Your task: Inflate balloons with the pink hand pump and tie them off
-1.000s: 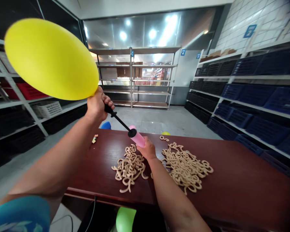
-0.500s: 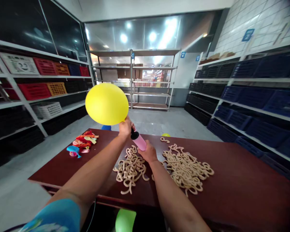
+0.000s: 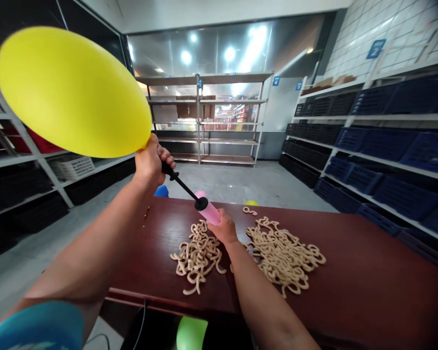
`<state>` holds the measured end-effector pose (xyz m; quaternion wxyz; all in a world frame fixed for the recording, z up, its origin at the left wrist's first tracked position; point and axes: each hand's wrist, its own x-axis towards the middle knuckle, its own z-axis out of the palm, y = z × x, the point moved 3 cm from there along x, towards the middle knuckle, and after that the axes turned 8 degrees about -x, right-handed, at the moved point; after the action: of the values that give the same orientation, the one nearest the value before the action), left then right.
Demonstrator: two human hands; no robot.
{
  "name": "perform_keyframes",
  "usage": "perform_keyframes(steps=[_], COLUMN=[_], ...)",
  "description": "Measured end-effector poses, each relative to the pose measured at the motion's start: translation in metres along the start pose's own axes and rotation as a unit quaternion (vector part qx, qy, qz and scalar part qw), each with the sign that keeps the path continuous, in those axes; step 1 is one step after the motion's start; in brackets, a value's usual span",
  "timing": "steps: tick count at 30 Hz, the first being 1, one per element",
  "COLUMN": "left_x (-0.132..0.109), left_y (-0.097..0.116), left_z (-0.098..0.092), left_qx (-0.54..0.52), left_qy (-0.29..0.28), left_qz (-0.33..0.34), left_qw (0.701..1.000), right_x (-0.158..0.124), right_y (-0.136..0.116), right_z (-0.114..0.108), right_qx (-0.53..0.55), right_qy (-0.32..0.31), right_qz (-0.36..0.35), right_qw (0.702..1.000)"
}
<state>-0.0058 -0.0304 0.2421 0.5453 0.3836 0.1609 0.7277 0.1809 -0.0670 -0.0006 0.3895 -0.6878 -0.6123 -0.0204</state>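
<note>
Yellow latex fills the upper left of the view: a large, taut, inflated yellow balloon (image 3: 73,90) sits on the black nozzle end of a small hand pump. The left hand (image 3: 151,163) is closed tightly round the balloon's neck and the black pump handle (image 3: 168,171), held up and well clear of the dark red-brown wooden table (image 3: 368,272). The right hand (image 3: 226,228) is wrapped round the pink plastic pump barrel (image 3: 209,210), low over the table, and the thin black piston rod (image 3: 184,187) shows fully drawn out between the two hands, so they stand well apart.

Two loose heaps of beige, uninflated long balloons lie on the table, the left heap (image 3: 197,255) just beside the right wrist and the right heap (image 3: 282,255) on its other side. A green balloon (image 3: 191,333) shows below the near table edge, and a blue one (image 3: 161,191) and a small yellow one (image 3: 251,202) peep over the far edge. Shelving with dark crates (image 3: 379,136) lines the right wall.

As I judge it, the skin already looks stretched and glossy, so more air could burst it. A slackened pinch at the neck could let the balloon slip off the nozzle and fly loose, and the slender extended rod, held at an angle, could bend or jam if pushed off-axis.
</note>
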Motion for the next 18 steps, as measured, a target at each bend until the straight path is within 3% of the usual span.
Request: perform_keyframes(steps=[3,7,12,15,18], left_x=[0.004,-0.001,-0.026,-0.035,-0.031], left_y=[-0.013,-0.06,-0.113,-0.122,-0.107], left_z=[-0.006,-0.019,-0.027,-0.026,-0.025], left_qx=[0.0,0.022,0.039,0.029,0.026], left_qy=[0.015,0.053,0.082,0.079,0.072], left_qz=[0.004,-0.045,-0.129,-0.142,-0.109], left_qw=[1.0,0.997,0.988,0.986,0.991], right_x=[-0.001,-0.003,-0.004,-0.003,-0.002], right_y=[0.001,0.004,0.002,-0.001,-0.003], right_z=[0.001,0.002,0.003,0.002,0.0], right_qx=[-0.008,-0.03,-0.049,-0.047,-0.032], right_qy=[-0.009,-0.021,-0.036,-0.038,-0.033], right_qz=[-0.002,0.0,-0.001,0.002,-0.001], right_qw=[1.0,0.999,0.998,0.998,0.999])
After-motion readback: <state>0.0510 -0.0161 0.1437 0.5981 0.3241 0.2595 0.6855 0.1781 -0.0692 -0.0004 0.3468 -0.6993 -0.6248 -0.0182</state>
